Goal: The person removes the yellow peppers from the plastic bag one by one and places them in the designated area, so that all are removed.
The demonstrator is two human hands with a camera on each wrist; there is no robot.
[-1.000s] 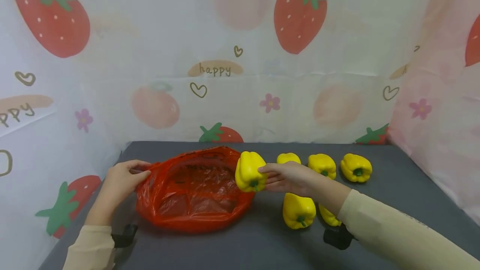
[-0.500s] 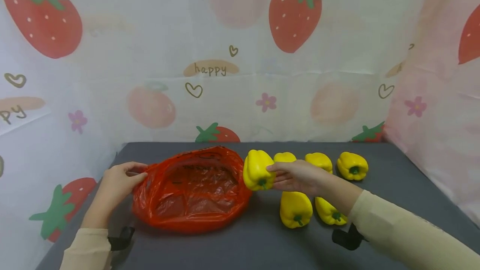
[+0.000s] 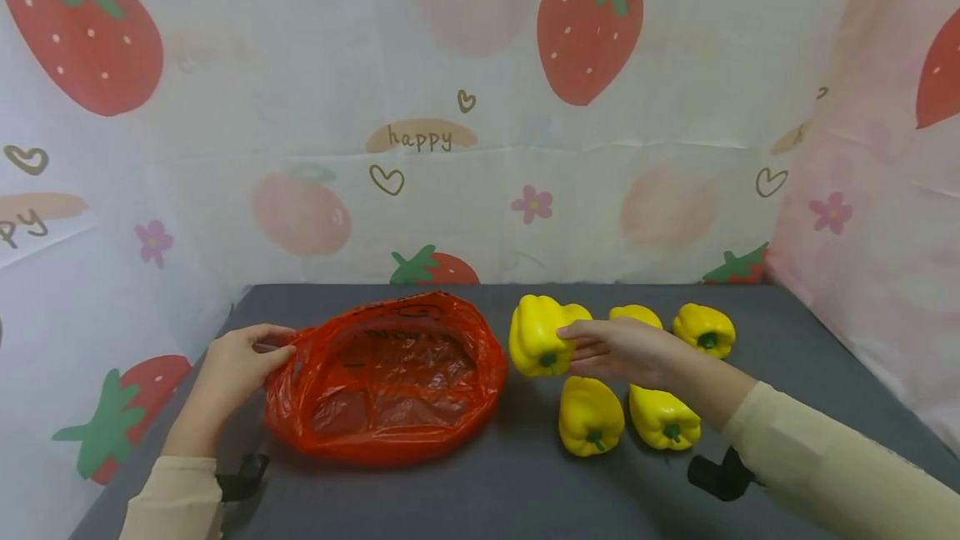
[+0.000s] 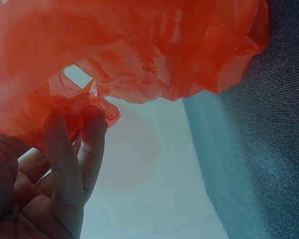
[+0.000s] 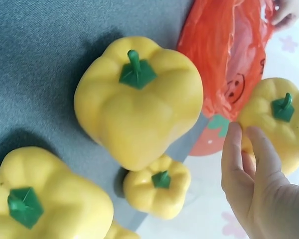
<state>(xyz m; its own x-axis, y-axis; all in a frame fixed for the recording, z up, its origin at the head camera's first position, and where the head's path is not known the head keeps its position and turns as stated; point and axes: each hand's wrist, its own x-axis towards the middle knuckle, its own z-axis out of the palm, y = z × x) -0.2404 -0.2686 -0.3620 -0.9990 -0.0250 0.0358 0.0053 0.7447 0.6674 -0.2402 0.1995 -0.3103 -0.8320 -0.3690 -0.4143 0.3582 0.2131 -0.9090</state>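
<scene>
A red plastic bag (image 3: 390, 432) with a wide mouth lies on the left of the table. My left hand (image 3: 242, 369) pinches its left rim; the left wrist view shows the fingers (image 4: 65, 164) on the thin film. To the right of the bag, my right hand (image 3: 630, 350) grips a yellow bell pepper (image 3: 538, 336), held up with its green stem facing me. In the right wrist view the held pepper (image 5: 276, 124) is between the fingers, apart from the bag.
Several more yellow peppers stand on the grey table (image 3: 450, 498): a near pair, pepper (image 3: 590, 419) and pepper (image 3: 665, 421), and a back row with pepper (image 3: 705, 330) at its right end. The forearm partly hides the back row. A strawberry-print cloth (image 3: 652, 65) hangs behind.
My right hand has moved right with the pepper, away from the bag's edge and in front of a back-row pepper. The left hand keeps its pinch on the bag; the view has shifted slightly.
</scene>
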